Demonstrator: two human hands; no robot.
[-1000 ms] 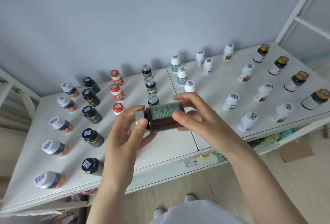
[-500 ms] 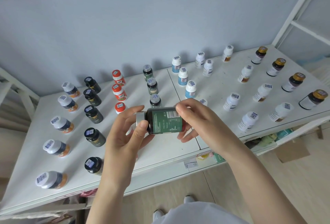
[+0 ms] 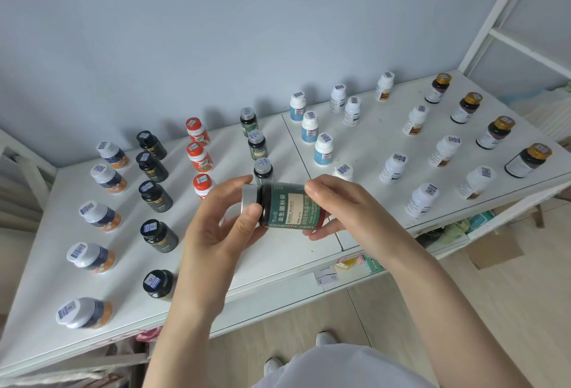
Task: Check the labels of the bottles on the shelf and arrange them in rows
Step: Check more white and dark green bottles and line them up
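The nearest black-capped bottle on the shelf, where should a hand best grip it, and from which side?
Judging by its upright pose, grip the black-capped bottle around its cap and shoulder from above. Its lower right side is hidden behind the left hand.

A bottle (image 3: 289,206) lay on its side in the air above the front middle of the shelf (image 3: 278,251), its cap to the left, held between the left hand (image 3: 216,227) at the cap end and the right hand (image 3: 343,208) at the base end. Bottles stood upright on the shelf in rows running from the front edge back toward the wall (image 3: 247,47). A row of five (image 3: 99,217) stood furthest left, another five (image 3: 156,196) just right of it, three (image 3: 199,155) next, then three (image 3: 256,143) directly behind the held bottle. Right of the hands, more rows (image 3: 441,152) spread to the shelf's right end. Shoes (image 3: 324,339) stood on the floor (image 3: 463,310) in front of the shelf.
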